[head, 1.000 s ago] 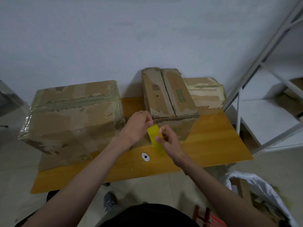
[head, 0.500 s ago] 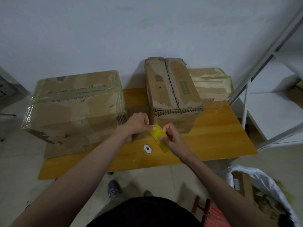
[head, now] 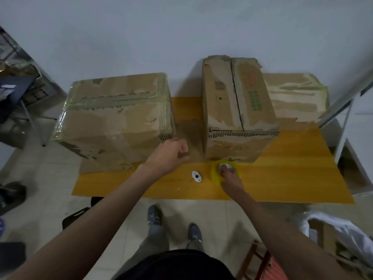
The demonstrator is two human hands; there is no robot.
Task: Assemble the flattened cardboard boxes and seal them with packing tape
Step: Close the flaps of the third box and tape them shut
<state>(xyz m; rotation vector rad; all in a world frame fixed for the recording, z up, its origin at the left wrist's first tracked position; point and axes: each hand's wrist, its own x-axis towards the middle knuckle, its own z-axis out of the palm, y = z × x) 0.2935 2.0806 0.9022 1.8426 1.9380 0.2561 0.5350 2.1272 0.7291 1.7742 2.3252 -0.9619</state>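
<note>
A yellow packing tape roll (head: 215,174) lies flat on the wooden table (head: 298,170), just in front of the middle cardboard box (head: 238,110). My right hand (head: 231,179) grips the roll's near side, fingertips reaching into its core. My left hand (head: 168,155) hovers above the table between the large taped box (head: 117,118) and the middle box, its fingers curled in with nothing visible in them. The middle box stands assembled, with its top seam running front to back. A third taped box (head: 294,96) stands behind it at the right.
A small white cutter (head: 196,176) lies on the table between my hands. White metal shelving (head: 343,110) stands at the right, with a white bag of cardboard scraps (head: 331,231) on the floor. Dark crates and clutter fill the left side.
The tape roll went from upright between both hands down flat onto the table under my right hand. My left hand let go of the tape and drew back to the left.
</note>
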